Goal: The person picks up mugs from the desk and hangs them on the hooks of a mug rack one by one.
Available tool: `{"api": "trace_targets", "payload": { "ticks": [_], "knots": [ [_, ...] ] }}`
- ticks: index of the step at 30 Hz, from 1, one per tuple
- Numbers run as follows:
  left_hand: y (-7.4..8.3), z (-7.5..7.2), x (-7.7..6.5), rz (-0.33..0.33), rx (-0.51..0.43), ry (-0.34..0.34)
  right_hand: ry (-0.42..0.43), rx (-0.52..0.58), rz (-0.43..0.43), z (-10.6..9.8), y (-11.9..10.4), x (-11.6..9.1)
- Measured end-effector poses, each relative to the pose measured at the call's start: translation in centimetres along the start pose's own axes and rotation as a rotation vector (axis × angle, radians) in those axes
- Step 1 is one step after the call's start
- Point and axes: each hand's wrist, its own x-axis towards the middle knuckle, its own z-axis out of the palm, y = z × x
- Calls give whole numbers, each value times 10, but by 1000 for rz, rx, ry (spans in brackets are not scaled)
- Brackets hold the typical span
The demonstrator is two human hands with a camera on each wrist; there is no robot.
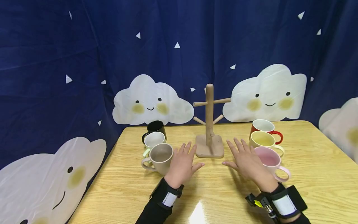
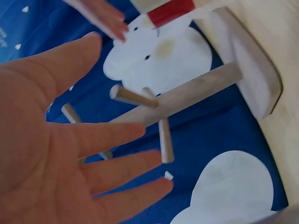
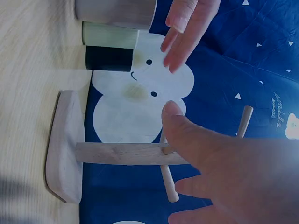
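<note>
Glare on tabletop — soft shadows

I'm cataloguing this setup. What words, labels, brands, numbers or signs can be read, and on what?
"smile", probably: sideways script on the navy curtain, right wrist view.
Second line beside it: too blurred.
Curtain marks, left wrist view's left edge: too blurred.
Mugs and mug tree: none visible.

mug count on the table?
6. Left of the wooden stand, back to front: black mug, pale green mug, beige mug. Right of it, back to front: red mug, yellow mug, pink mug. Some overlap; a fully hidden one looks unlikely.
</note>
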Motion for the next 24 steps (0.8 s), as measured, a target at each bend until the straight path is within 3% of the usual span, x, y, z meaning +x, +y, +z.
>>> {"api": "trace_targets", "payload": {
  "ticks": [3, 6, 10, 14, 19, 24],
  "knots": [
    [-9, -12, -4, 35, -38, 73, -12, 7, -2, -2, -1, 1],
    [-25, -25, -8, 49, -134, 142, -21, 17, -9, -4, -2, 1],
    [-53, -44, -15, 0, -230, 175, -21, 16, -30, -6, -2, 1],
    [-83, -57, -24, -117, -296, 138, -28, 15, -48, -8, -2, 1],
    [-114, -63, -31, -238, -333, 65, -30, 28, -59, -8, 1, 0],
    [-133, -61, -32, -245, -352, -54, -29, 38, -68, -7, 3, -2]
  ]
}}
